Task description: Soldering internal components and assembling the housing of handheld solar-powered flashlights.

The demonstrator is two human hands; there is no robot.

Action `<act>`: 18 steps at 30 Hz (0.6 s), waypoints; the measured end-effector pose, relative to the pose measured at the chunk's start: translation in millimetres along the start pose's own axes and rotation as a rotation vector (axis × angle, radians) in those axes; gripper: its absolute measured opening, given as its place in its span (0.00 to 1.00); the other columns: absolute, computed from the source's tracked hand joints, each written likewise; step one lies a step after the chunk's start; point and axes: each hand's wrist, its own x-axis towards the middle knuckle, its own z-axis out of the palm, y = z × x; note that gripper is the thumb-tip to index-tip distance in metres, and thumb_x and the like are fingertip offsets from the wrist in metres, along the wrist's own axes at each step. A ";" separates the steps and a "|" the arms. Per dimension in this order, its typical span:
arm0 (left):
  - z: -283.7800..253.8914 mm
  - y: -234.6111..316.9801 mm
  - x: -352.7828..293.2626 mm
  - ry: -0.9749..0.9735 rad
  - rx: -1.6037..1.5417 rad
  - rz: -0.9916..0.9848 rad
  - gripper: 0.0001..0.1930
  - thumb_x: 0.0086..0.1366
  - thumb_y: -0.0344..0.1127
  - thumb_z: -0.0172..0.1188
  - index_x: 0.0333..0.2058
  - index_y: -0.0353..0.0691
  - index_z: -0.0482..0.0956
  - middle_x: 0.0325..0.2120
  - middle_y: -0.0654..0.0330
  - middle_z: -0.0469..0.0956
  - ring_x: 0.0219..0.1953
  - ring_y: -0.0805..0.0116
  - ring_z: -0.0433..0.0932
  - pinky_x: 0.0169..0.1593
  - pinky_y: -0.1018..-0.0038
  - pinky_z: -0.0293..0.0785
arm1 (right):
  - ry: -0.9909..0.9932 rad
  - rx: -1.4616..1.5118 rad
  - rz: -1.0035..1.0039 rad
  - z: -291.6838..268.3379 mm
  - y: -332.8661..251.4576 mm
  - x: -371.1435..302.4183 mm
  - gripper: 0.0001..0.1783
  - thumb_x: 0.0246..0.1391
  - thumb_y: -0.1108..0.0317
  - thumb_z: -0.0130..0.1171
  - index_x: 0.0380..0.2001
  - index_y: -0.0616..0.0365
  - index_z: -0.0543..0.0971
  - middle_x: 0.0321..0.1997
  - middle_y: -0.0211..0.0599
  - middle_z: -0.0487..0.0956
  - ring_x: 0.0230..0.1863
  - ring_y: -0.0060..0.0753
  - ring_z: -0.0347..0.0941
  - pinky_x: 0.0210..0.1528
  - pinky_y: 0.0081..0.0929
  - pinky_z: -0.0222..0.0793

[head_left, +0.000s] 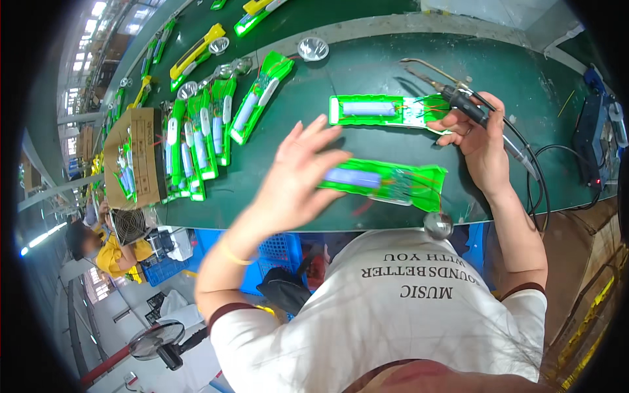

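My left hand (303,171), slightly blurred, has its thumb and a finger around the left end of a green lamp housing (422,187). In this housing lie a lilac cylindrical battery (352,177) and thin wires. A round reflector (438,226) hangs by a wire at its right end, by the table edge. My right hand (481,134) is closed around the black handle of a soldering iron (466,107), its tip pointing up and left. Below the iron lies a second green housing (334,111) with a battery and a bright board; my right fingertips are at its right end.
Several wired green housings (216,124) lie in a row at the left, beside a cardboard box (156,157). A loose reflector (313,49) sits at the far side. At the right are a black cable (544,183) and a dark soldering station (588,141). A person in yellow (114,255) is farther left.
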 end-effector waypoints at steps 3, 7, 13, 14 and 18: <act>37.4 5.0 -15.0 0.181 0.135 -0.053 0.27 0.41 0.36 0.67 0.44 0.45 0.72 0.54 0.51 0.59 0.59 0.46 0.51 0.59 0.47 0.43 | -0.101 -0.079 0.014 9.0 5.2 -4.4 0.27 0.57 0.40 0.30 0.51 0.46 0.56 0.39 0.42 0.72 0.43 0.43 0.72 0.33 0.24 0.63; 45.1 2.6 -30.2 0.422 0.244 -0.084 0.30 0.43 0.37 0.68 0.47 0.40 0.68 0.51 0.51 0.61 0.57 0.47 0.54 0.57 0.58 0.53 | -0.028 -0.099 -0.057 8.9 -1.6 -12.4 0.28 0.56 0.40 0.32 0.51 0.48 0.55 0.43 0.47 0.71 0.41 0.42 0.73 0.30 0.23 0.65; 52.1 -2.0 -42.5 0.548 0.129 0.001 0.30 0.37 0.37 0.71 0.41 0.39 0.67 0.38 0.57 0.71 0.42 0.57 0.68 0.46 0.66 0.64 | 0.150 -0.049 -0.328 -28.2 -18.9 -34.3 0.27 0.58 0.43 0.32 0.48 0.54 0.61 0.36 0.44 0.73 0.32 0.34 0.72 0.23 0.19 0.59; 52.5 -3.1 -41.5 0.531 0.134 0.000 0.31 0.37 0.38 0.72 0.42 0.39 0.67 0.39 0.56 0.71 0.43 0.57 0.68 0.46 0.66 0.63 | 0.186 -0.021 -0.364 -33.1 -20.0 -36.8 0.27 0.58 0.43 0.33 0.47 0.55 0.62 0.35 0.44 0.73 0.32 0.33 0.72 0.24 0.18 0.59; 46.6 15.0 -5.3 0.272 0.148 0.017 0.31 0.40 0.41 0.68 0.45 0.39 0.69 0.40 0.57 0.70 0.44 0.59 0.67 0.46 0.65 0.61 | 0.350 0.018 -0.357 -42.8 -17.6 -53.4 0.27 0.57 0.43 0.36 0.45 0.57 0.64 0.33 0.43 0.72 0.29 0.31 0.68 0.23 0.17 0.58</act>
